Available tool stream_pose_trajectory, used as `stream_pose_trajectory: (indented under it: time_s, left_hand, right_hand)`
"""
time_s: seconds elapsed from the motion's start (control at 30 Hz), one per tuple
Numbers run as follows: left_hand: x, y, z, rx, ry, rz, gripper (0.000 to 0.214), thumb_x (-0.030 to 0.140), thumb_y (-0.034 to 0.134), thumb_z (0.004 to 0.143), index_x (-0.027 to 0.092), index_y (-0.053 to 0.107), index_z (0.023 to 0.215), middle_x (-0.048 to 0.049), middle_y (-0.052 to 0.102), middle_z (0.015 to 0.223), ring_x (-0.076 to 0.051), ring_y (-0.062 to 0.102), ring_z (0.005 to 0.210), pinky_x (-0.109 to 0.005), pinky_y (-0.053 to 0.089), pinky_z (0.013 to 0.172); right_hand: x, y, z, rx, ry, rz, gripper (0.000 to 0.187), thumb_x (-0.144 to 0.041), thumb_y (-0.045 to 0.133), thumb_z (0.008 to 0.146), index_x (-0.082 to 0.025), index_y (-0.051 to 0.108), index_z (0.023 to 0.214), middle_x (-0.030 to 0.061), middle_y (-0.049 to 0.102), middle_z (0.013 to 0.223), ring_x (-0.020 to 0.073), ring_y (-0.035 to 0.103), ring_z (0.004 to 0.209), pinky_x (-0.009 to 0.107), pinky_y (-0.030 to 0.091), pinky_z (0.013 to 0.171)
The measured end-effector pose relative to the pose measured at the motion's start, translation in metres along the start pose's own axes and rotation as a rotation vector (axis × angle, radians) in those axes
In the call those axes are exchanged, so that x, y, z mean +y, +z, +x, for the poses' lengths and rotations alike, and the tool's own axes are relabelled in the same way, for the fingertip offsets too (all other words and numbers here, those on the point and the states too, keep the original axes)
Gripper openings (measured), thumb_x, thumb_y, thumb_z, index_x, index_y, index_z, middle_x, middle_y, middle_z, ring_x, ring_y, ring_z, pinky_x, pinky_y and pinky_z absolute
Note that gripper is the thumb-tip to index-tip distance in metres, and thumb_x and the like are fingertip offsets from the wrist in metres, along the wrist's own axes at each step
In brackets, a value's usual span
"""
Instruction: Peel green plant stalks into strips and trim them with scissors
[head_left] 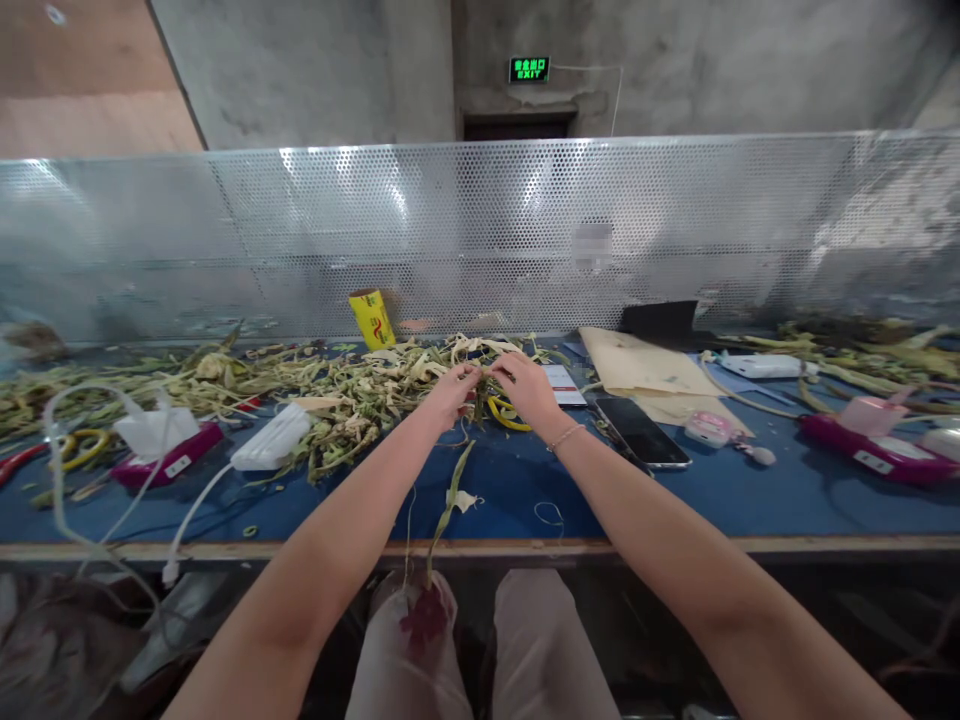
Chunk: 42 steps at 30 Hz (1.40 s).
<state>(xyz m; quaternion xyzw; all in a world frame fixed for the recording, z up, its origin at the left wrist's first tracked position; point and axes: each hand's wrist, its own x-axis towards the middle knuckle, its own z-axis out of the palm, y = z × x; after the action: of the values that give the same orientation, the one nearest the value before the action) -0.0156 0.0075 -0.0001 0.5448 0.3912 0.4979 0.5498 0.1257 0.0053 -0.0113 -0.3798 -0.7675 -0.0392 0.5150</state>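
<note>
My left hand [452, 390] and my right hand [529, 388] meet over the blue tabletop [517, 490], both with fingers pinched on a pale green plant stem [486, 373] at the edge of a heap of dried stems and leaves [352, 385]. A long stem with a leaf [450, 505] hangs from under my left hand toward my lap, ending near a red flower [424, 618] on my knee. Yellow-handled scissors [504, 413] lie just beneath my right hand.
A dark phone [643, 432] and brown paper envelopes [645, 368] lie right of my hands. A white power bank with cable [270, 438], pink boxes [166, 455] [874, 448] and a yellow roll [372, 318] sit around. A perforated metal screen [525, 230] backs the table.
</note>
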Motion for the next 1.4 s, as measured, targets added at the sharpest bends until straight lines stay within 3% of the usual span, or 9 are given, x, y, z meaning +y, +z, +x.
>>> stream_pose_trajectory:
  time_s: [0.1,0.27,0.5,0.7,0.83,1.07,1.2,1.4]
  left_hand:
    - [0.003,0.0,-0.002,0.02,-0.12,0.044,0.037,0.045,0.07,0.058,0.019,0.048,0.071,0.0077,0.038,0.048,-0.003,0.033,0.037,-0.018,0.015,0.038]
    - [0.003,0.005,-0.002,0.028,-0.085,0.032,0.031,0.041,0.067,0.063,0.02,0.047,0.073,0.0066,0.043,0.052,-0.006,0.044,0.04,-0.021,0.035,0.043]
    - [-0.003,0.006,0.004,0.0,0.133,0.118,0.018,0.027,0.062,0.066,0.018,0.047,0.07,0.0031,0.05,0.062,-0.009,0.051,0.052,-0.025,0.043,0.057]
    - [-0.004,0.0,0.005,-0.029,0.434,0.488,0.012,0.019,0.061,0.064,0.017,0.056,0.075,0.0043,0.049,0.058,-0.008,0.041,0.05,-0.022,0.032,0.052]
    - [-0.002,0.0,0.003,-0.001,0.493,0.579,0.008,0.021,0.058,0.067,0.017,0.057,0.074,0.0034,0.05,0.058,-0.009,0.039,0.049,-0.023,0.03,0.053]
    - [-0.003,0.0,0.005,0.06,0.414,0.342,0.015,0.028,0.059,0.067,0.017,0.049,0.065,0.0049,0.047,0.054,-0.009,0.044,0.052,-0.023,0.035,0.057]
    - [-0.004,-0.004,0.01,0.081,0.398,0.189,0.019,0.031,0.059,0.066,0.017,0.047,0.064,0.0051,0.047,0.054,-0.009,0.048,0.054,-0.024,0.04,0.061]
    - [-0.004,-0.002,0.01,0.087,0.347,0.067,0.022,0.032,0.062,0.065,0.018,0.045,0.069,0.0054,0.05,0.055,-0.009,0.052,0.052,-0.023,0.043,0.059]
  right_hand:
    - [0.001,0.0,0.0,-0.017,0.003,-0.016,0.014,-0.017,0.045,0.079,-0.021,0.055,0.071,0.0046,0.059,0.074,0.0187,0.053,0.076,0.031,0.041,0.072]
    - [0.004,0.0,0.001,-0.02,0.02,-0.006,0.013,-0.018,0.044,0.079,-0.021,0.055,0.073,0.0043,0.06,0.075,0.0186,0.053,0.076,0.031,0.041,0.072]
    - [0.003,0.001,0.003,0.019,0.206,0.172,0.008,-0.024,0.049,0.074,-0.02,0.054,0.07,0.0015,0.06,0.068,0.0156,0.054,0.064,0.028,0.042,0.065]
    - [0.002,0.003,0.006,0.055,0.346,0.289,0.01,-0.028,0.054,0.069,-0.019,0.052,0.064,-0.001,0.056,0.06,0.013,0.051,0.058,0.026,0.04,0.058]
    - [0.001,0.004,0.007,0.064,0.401,0.383,0.015,-0.032,0.056,0.067,-0.018,0.052,0.062,-0.0019,0.053,0.054,0.0116,0.047,0.051,0.024,0.038,0.051]
    - [-0.004,0.005,0.007,0.092,0.668,0.613,0.029,-0.043,0.053,0.069,-0.017,0.055,0.056,0.0027,0.059,0.057,0.0142,0.055,0.057,0.027,0.045,0.055]
    - [0.001,0.011,0.007,0.058,0.831,0.763,0.022,-0.038,0.058,0.063,-0.017,0.057,0.056,0.0031,0.061,0.06,0.0143,0.056,0.059,0.027,0.046,0.056]
    - [0.003,0.011,0.007,0.108,0.597,0.75,0.023,-0.034,0.056,0.066,-0.018,0.064,0.081,0.0027,0.065,0.08,0.0152,0.058,0.076,0.027,0.046,0.065]
